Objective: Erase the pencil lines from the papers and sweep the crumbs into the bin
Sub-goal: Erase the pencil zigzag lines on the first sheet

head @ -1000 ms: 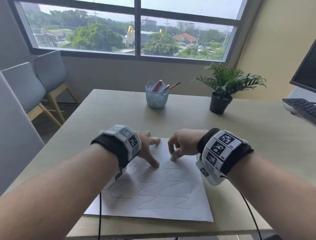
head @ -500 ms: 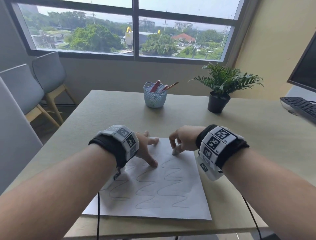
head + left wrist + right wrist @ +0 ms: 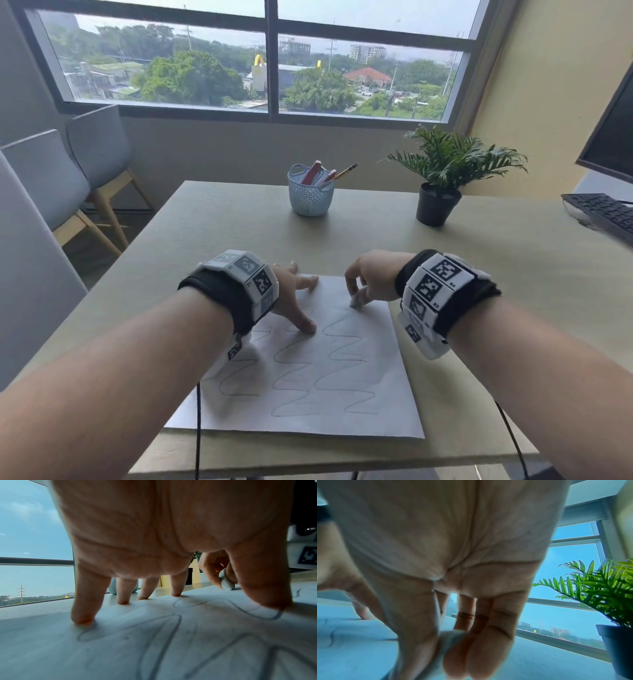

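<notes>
Now left hand (image 3: 291, 294) flat-fingered on paper (image 3: 342, 404); right hand (image 3: 368, 281) pinches eraser (image 3: 356, 301) near far edge.

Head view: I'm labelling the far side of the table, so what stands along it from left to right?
Basket of pens → potted plant → keyboard, partly cut off at the right edge.

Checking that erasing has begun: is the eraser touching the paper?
Touching. In the left wrist view the eraser, pinched by the right hand, sits with its tip on the paper, no gap beneath.
</notes>
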Tool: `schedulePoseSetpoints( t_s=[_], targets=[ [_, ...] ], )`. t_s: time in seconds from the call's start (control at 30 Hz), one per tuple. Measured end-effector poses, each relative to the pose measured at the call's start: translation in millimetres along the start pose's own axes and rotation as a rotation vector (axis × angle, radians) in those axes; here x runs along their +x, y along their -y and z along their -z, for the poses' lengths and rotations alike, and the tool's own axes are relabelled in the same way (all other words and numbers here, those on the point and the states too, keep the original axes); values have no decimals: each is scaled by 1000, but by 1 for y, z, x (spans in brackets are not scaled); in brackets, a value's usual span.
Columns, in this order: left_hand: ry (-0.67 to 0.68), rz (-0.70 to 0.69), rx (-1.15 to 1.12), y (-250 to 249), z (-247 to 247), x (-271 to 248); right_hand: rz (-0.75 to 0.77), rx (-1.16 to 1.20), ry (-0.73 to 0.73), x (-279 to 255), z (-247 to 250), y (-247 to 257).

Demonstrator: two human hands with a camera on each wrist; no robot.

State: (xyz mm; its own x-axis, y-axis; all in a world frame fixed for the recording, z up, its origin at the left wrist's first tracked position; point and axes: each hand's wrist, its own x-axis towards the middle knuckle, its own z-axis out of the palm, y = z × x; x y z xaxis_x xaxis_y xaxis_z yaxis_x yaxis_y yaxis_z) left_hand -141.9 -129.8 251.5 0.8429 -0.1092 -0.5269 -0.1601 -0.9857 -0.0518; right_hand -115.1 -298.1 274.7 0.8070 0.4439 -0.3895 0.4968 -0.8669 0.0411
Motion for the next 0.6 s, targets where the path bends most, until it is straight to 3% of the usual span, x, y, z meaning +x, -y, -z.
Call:
schedulePoseSetpoints(
  t_s=[0.2, 0.4, 0.6],
  targets=[
    [4, -3, -11, 0, 0, -1, 37, -12, 45, -12, -8, 3],
    [-13, 10, -46, -1, 0, -4, -24, 8, -8, -5, -3, 4],
    [-22, 15, 10, -4, 1, -7, 48, 6, 14, -18, -14, 14]
  ],
)
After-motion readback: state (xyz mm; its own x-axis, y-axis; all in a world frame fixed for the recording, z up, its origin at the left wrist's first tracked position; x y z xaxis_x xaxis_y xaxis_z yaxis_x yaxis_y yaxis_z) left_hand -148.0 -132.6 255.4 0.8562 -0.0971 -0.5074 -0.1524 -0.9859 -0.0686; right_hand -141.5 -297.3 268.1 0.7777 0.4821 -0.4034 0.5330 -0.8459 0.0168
